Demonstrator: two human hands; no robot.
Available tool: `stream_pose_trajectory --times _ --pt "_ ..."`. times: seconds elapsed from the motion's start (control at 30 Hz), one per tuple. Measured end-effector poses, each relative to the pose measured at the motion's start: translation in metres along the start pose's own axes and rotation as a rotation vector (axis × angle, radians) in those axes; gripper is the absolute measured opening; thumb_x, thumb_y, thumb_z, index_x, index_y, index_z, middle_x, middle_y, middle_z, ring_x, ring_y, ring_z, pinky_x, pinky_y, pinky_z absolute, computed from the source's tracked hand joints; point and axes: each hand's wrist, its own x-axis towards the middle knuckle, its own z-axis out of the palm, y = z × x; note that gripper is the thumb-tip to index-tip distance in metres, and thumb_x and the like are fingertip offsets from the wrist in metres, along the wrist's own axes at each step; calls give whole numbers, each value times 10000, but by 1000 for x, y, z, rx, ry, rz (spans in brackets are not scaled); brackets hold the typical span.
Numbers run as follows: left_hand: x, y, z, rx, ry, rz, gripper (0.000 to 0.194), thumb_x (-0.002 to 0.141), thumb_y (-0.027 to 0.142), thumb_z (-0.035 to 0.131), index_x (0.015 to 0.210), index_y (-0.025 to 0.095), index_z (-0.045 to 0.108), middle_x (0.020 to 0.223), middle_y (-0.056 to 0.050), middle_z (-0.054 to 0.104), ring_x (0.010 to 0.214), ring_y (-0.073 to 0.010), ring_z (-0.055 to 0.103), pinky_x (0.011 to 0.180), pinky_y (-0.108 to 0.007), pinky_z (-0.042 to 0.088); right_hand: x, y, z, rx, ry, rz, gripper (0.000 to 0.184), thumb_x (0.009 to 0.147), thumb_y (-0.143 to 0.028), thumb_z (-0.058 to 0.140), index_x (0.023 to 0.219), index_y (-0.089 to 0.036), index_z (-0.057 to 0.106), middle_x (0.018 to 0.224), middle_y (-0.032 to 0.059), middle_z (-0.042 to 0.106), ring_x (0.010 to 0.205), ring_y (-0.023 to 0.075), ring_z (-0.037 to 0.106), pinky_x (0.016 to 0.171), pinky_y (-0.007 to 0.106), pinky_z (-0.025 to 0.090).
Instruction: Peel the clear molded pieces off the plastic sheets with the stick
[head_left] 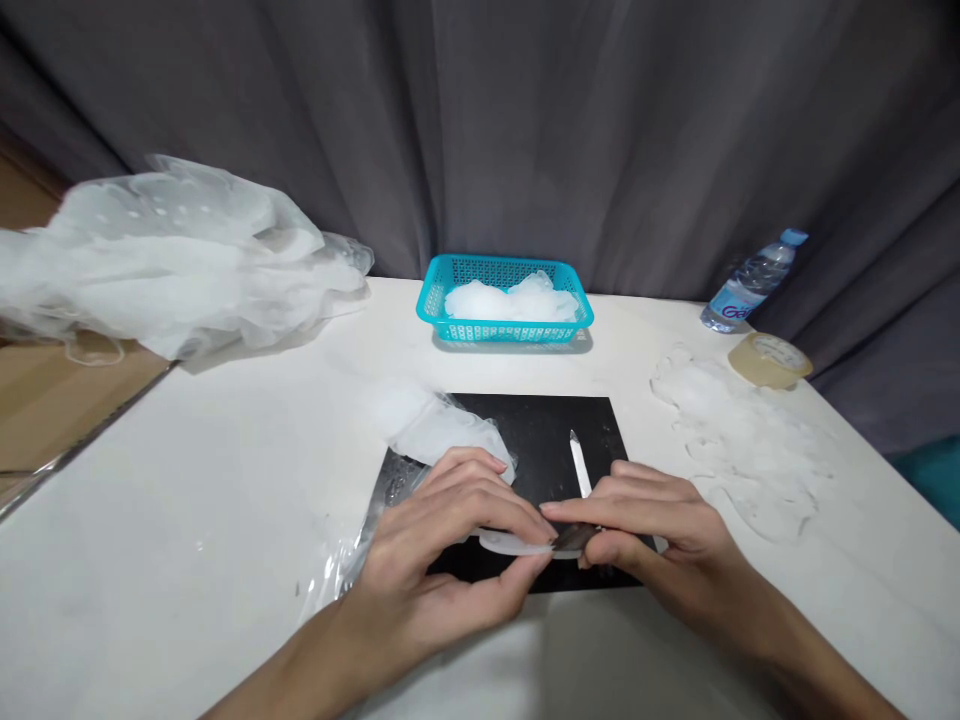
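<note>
I pinch a slim white strip in my left hand, fingers above and thumb below, so it seems braced from both faces. My right hand holds a small dark piece against the strip's right end, thumb and index closed on it; I cannot tell what it is. Both sit low over the front of the black mat, perhaps so the 2 hands have a firm base right before me. The white pointed tool lies on the mat just beyond my right fingers, probably to stay within reach. The crumpled white bundle overlaps the mat's back left corner, apart from the strip. My 2 forearms angle inward over the worktop, wrists low, backs of the hands up, fingertips nearly meeting.
</note>
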Motion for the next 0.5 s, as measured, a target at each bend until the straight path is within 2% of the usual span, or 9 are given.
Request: stream_pose_trajectory --times 0.5 --pt "3 4 -1 56 -16 4 197 914 69 742 1012 233 695 844 7 828 674 -167 760 852 -389 559 1 -2 -1 1 -10 1 271 1083 -316 597 1284 -211 747 830 -9 747 742 134 580 728 292 459"
